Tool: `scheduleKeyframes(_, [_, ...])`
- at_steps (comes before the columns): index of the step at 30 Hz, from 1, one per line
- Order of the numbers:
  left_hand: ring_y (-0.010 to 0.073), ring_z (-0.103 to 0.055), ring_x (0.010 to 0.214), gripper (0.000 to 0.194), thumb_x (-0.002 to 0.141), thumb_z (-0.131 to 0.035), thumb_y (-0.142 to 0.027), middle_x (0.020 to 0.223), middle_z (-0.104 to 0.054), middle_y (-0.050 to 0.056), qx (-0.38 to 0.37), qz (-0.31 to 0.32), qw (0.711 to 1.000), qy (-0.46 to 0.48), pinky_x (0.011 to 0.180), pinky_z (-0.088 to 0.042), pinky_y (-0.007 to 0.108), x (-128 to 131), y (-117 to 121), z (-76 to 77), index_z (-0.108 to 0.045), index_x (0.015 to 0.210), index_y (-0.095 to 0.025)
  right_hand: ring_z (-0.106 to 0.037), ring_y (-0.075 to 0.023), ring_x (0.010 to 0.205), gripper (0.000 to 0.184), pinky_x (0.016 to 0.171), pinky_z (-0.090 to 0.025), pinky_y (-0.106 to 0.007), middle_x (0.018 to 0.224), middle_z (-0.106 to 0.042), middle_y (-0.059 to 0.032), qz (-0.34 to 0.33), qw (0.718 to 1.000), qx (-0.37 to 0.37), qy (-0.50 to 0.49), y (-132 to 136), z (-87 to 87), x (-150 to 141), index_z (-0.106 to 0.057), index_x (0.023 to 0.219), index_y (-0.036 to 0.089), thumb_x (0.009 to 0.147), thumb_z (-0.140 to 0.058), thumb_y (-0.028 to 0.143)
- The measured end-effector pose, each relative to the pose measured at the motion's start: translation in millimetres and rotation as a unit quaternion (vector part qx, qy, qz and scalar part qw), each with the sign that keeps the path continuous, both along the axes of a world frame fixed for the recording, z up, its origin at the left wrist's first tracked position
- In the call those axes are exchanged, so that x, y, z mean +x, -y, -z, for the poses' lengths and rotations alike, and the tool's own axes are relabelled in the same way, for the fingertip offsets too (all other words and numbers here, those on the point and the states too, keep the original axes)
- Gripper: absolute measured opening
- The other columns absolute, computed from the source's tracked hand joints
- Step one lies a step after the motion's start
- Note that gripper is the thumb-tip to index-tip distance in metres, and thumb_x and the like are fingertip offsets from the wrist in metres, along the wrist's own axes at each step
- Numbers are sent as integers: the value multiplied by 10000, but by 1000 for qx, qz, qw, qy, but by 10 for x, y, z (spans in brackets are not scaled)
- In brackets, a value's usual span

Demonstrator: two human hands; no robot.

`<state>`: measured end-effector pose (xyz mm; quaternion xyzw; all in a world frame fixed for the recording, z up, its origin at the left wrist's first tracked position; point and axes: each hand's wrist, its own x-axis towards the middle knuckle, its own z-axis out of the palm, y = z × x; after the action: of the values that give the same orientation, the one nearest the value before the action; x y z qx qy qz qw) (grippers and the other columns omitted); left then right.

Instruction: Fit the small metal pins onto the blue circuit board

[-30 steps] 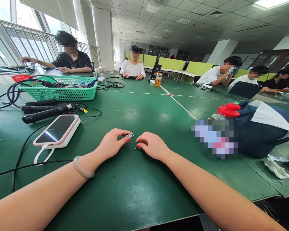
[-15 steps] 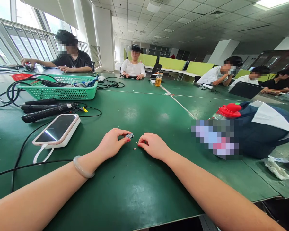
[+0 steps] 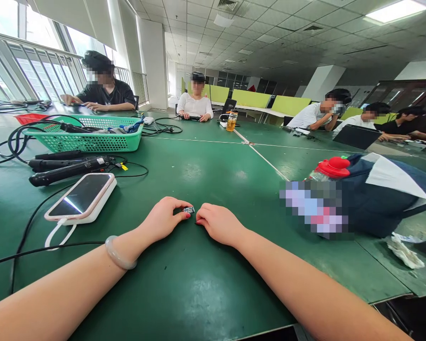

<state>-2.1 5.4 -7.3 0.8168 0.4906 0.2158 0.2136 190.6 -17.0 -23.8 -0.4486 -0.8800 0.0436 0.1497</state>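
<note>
My left hand (image 3: pixel 165 218) pinches a small circuit board (image 3: pixel 189 210) between thumb and forefinger, just above or at the green tabletop (image 3: pixel 195 284). The board is dark with pale markings, too small to read. My right hand (image 3: pixel 218 223) is a short gap to the right of it, with fingertips brought together and pointing down at the table. Whatever lies in or under those fingertips is hidden. A pale bangle (image 3: pixel 118 255) circles my left wrist.
Left stand a phone (image 3: pixel 83 195) on a white block with a cable, black handles (image 3: pixel 69 171) and a green basket (image 3: pixel 92 141) of tools. Right are a red-capped bottle (image 3: pixel 331 168) and a dark blue bag (image 3: pixel 372 203). Several people sit around the table; a drink bottle (image 3: pixel 231 121) stands farther back.
My right hand has moved slightly left and closer to the circuit board, its fingertips now together. Two tiny pieces seen on the table beside it are now out of sight. The left hand keeps its pinch.
</note>
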Motion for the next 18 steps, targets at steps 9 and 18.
scheduleKeyframes(9, [227, -538, 996, 249, 733, -607, -365, 905, -682, 8, 33, 68, 997, -14, 886, -421, 346, 10, -7, 39, -685, 957, -289, -481, -106, 703, 127, 646, -369, -223, 854, -532, -17, 9, 995, 57, -84, 25, -35, 5, -546, 828, 174, 869, -438, 121])
scheduleKeyframes(18, [224, -494, 1054, 197, 721, -641, -357, 911, -690, -1, 49, 108, 993, -6, 925, -406, 364, 27, 21, 36, -683, 886, -259, -504, -115, 749, 131, 642, -372, -224, 835, -567, -18, -16, 994, 95, -58, 33, -26, -39, -584, 813, 181, 872, -469, 161])
